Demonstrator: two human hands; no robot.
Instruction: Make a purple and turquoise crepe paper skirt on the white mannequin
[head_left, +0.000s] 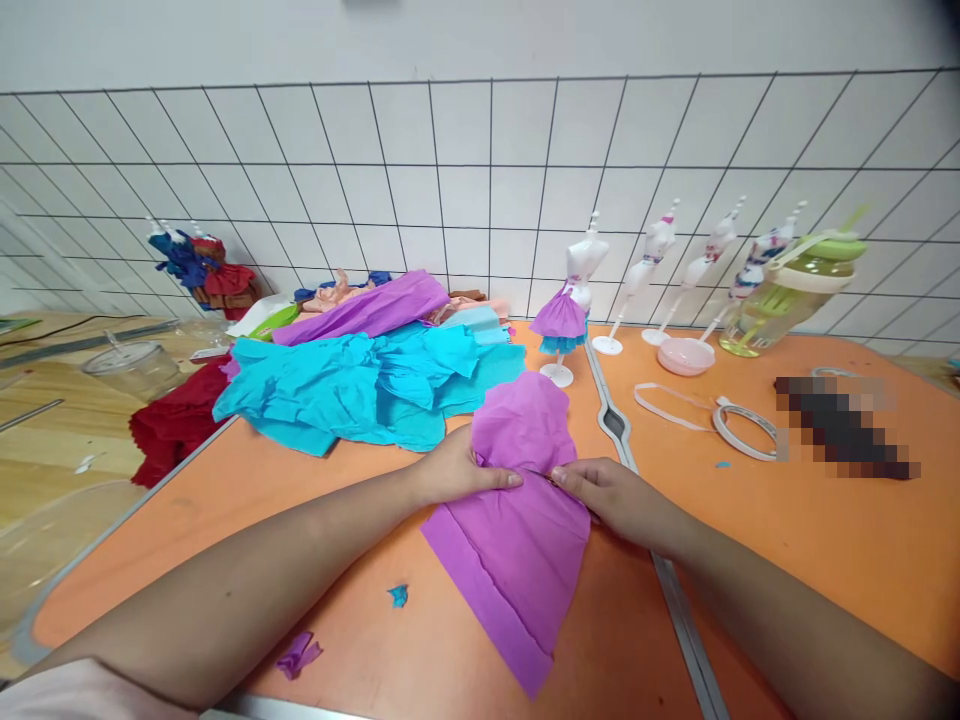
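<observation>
A sheet of purple crepe paper (525, 570) is held over the orange table, gathered at its middle, with a folded band along its lower left edge. My left hand (469, 470) pinches it at the left, thumb on top and fingers hidden beneath. At the right edge of the paper, my right hand (611, 495) is closed on scissors (541, 474). Only a thin blade shows on the paper, and the handles are mostly covered by my fingers. Just beyond the paper stands a small white mannequin (585, 265) wearing a purple and blue paper skirt.
Blue crepe paper (352, 385) is heaped at the back left, beside red paper (180, 425). Several mannequins, a pink bowl (685, 355) and a green-lidded bottle (799, 290) stand at the back right. A white cable (746, 430) lies right. Purple (298, 655) and blue (398, 596) scraps lie in front.
</observation>
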